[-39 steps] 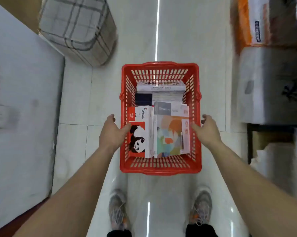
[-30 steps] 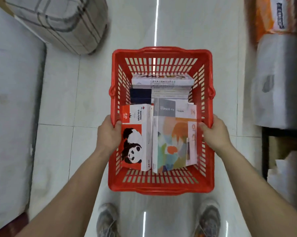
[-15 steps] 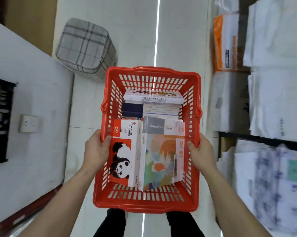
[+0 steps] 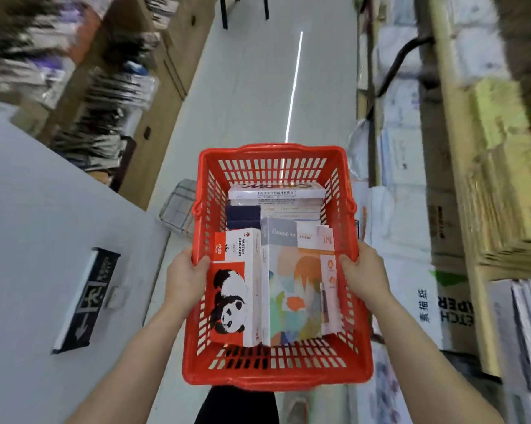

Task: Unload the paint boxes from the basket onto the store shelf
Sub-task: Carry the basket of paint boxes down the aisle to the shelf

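Red basket (image 4: 276,367) sits at frame centre, carried, paint boxes (image 4: 236,289) inside. Left hand (image 4: 186,278) and right hand (image 4: 363,275) each keep a closed grip on a side rim. Step: transport. Next: set it by the shelf (image 4: 460,179) on the right, pull boxes.

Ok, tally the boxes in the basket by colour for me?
Orange panda box: 1
Pastel box: 1
White box, top of the rear stack: 1
Navy box: at least 1
Total in the basket: at least 4; the rear stack holds more pale boxes, but I cannot count them.
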